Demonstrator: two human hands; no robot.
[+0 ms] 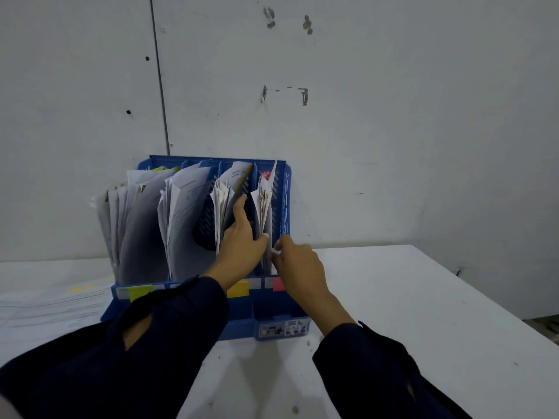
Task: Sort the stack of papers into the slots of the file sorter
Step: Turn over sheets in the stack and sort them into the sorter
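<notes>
Blue file sorter (pixel 269 309) upright on white worktop (pixel 423 297), four slots stuffed with papers (pixel 181 213). Left hand (pixel 242 240) reaching between third and fourth slots, fingers straight against sheets. Right hand (pixel 298 264) pinching rightmost sheets' edge.

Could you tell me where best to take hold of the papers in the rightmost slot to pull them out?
Pinch the papers at their front edge, from the front with fingers either side; they stand upright on edge, and the sorter walls block both sides.
</notes>
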